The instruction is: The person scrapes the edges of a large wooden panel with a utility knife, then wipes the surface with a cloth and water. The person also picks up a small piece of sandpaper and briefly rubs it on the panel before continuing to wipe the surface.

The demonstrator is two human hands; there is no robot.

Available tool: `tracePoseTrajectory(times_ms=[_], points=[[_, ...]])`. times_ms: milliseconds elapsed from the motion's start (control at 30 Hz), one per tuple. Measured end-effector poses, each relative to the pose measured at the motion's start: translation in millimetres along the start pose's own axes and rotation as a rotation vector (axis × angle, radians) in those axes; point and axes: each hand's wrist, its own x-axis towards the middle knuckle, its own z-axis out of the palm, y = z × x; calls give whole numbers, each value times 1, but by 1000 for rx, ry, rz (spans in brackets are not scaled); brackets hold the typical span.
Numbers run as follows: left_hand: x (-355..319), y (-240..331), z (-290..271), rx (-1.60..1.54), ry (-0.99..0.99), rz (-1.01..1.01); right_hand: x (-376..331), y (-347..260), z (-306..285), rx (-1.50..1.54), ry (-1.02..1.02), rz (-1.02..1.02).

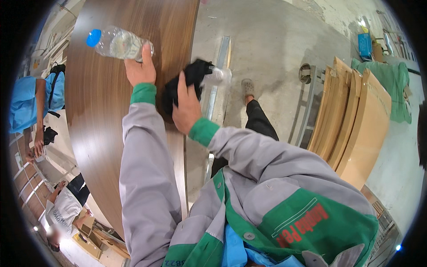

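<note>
My left hand (141,69) is closed around the base end of a clear plastic bottle (120,43) with a blue cap, its thumb along the side. The bottle is tipped over above the brown wood-grain tabletop (100,89), cap toward the left. At the table's right edge my right hand (187,107) grips a bunched black cloth (195,73), its fingers spread over it. Beyond the cloth a whitish, see-through shape (218,76) sticks out past the edge; it is too blurred to name.
Flat cardboard sheets (356,115) lean on a metal-framed trolley (309,102) at right. A metal bar (222,55) runs beside the table. Behind them hangs green sheeting (398,91). On the left are a person in blue (26,102) and another in a white shirt (64,209).
</note>
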Motion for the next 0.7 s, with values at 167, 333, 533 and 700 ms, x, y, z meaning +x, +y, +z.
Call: tracePoseTrajectory(times_ms=[167, 333, 533, 700], points=[[-106, -38, -93, -142, -239, 39, -71, -27, -5, 199, -139, 293], [-234, -72, -192, -86, -263, -103, 21, -18, 2, 208, 183, 337], [-272, -94, -195, -5, -135, 11, -206, -21, 16, 256, -125, 222], [-272, -106, -194, -98, -117, 17, -216, -9, 33, 315, -13, 200]])
